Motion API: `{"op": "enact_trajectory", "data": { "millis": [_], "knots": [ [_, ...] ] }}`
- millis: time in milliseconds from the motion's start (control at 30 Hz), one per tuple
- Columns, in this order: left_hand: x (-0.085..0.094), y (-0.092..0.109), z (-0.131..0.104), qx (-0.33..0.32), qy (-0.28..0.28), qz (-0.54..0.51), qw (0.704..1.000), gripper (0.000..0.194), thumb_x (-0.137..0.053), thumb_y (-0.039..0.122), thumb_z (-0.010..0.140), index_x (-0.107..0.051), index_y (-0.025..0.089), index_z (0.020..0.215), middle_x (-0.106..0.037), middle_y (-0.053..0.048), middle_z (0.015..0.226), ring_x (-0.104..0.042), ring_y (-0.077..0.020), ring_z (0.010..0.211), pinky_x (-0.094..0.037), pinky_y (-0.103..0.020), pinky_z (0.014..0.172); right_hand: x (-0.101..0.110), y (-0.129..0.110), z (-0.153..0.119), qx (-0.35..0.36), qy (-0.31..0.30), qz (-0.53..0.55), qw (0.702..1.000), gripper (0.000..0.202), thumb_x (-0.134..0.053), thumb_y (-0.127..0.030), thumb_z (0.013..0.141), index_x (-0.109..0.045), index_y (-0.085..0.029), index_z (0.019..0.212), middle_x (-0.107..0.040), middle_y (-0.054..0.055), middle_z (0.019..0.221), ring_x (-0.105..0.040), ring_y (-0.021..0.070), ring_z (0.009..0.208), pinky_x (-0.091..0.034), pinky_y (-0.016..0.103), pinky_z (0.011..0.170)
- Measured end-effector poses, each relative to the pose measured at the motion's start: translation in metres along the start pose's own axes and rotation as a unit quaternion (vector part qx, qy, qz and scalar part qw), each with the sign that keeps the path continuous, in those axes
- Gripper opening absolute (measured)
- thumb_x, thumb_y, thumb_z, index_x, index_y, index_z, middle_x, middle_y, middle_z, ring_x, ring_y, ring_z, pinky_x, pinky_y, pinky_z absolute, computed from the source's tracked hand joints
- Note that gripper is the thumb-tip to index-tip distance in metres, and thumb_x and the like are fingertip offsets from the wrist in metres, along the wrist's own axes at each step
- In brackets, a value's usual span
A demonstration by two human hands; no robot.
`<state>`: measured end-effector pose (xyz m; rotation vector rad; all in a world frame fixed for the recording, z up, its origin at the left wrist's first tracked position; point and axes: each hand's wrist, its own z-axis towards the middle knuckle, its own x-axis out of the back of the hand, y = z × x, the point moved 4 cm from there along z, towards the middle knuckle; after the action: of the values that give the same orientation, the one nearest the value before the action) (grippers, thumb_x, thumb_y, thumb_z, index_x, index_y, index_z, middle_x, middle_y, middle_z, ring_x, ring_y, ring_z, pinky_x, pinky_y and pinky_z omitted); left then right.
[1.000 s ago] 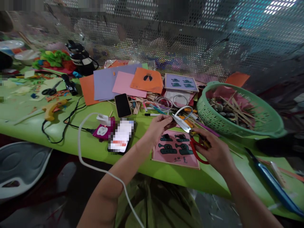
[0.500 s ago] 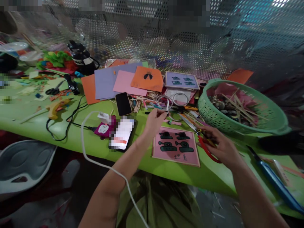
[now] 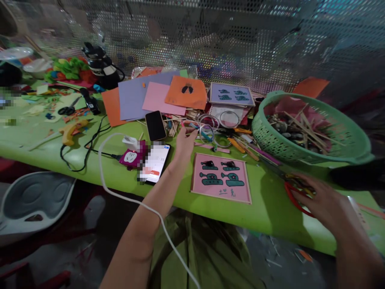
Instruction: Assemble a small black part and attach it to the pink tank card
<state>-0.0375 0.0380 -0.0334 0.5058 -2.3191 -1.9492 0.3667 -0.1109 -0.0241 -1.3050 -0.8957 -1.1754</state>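
My right hand (image 3: 323,200) grips scissors with red and yellow-black handles (image 3: 296,194), their blades pointing left over the green table. My left hand (image 3: 185,138) reaches into the clutter beyond the pink card, fingertips drawn together beside a pink-tipped marker and thin sticks; whatever they hold is too small to make out. Between the hands lies a framed pink card (image 3: 221,178) bearing several dark green tank cut-outs and written characters. Clear tape rings (image 3: 207,130) and a pink paper strip (image 3: 213,148) are just right of my left hand.
A green basket (image 3: 313,154) full of sticks and stones stands at the right. Two phones (image 3: 155,126) and a purple power adapter (image 3: 130,157) are left of my arm, which a white cable crosses. Coloured paper sheets (image 3: 134,94) and a yellow glue gun (image 3: 70,132) lie farther left.
My right hand has carried the scissors right and toward me, away from the pink card. My left hand has shifted slightly left and away from the tape rings.
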Motion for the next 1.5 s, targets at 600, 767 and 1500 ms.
{"op": "enact_trajectory", "data": {
  "millis": [600, 767, 1500],
  "knots": [
    [-0.022, 0.007, -0.031, 0.021, -0.175, -0.134, 0.975, 0.02, -0.088, 0.026, 0.073, -0.072, 0.016, 0.08, -0.067, 0.002, 0.072, -0.059, -0.0084, 0.067, -0.049, -0.024, 0.072, 0.024, -0.175, 0.072, 0.184, 0.007, 0.365, 0.913, 0.03, -0.066, -0.051, 0.094, -0.078, -0.024, 0.098, -0.08, 0.008, 0.097, -0.074, 0.0248, 0.086, -0.058, 0.039, 0.08],
    [-0.033, -0.001, -0.042, 0.038, -0.247, -0.146, 0.957, 0.027, -0.092, 0.031, 0.067, -0.076, 0.016, 0.083, -0.07, 0.001, 0.076, -0.06, -0.0096, 0.07, -0.05, -0.028, 0.078, -0.007, -0.206, 0.085, 0.184, -0.042, 0.4, 0.897, 0.043, -0.059, -0.063, 0.098, -0.072, -0.023, 0.091, -0.072, 0.006, 0.084, -0.065, 0.0213, 0.077, -0.05, 0.034, 0.071],
    [-0.042, -0.004, -0.054, 0.057, -0.315, -0.109, 0.941, 0.033, -0.096, 0.037, 0.065, -0.077, 0.016, 0.081, -0.069, 0.002, 0.073, -0.059, -0.0091, 0.07, -0.049, -0.027, 0.077, -0.025, -0.204, 0.072, 0.133, -0.154, 0.521, 0.829, 0.06, -0.062, -0.08, 0.087, -0.058, -0.022, 0.071, -0.055, 0.0, 0.066, -0.049, 0.0155, 0.062, -0.042, 0.03, 0.057]
  ]
}}
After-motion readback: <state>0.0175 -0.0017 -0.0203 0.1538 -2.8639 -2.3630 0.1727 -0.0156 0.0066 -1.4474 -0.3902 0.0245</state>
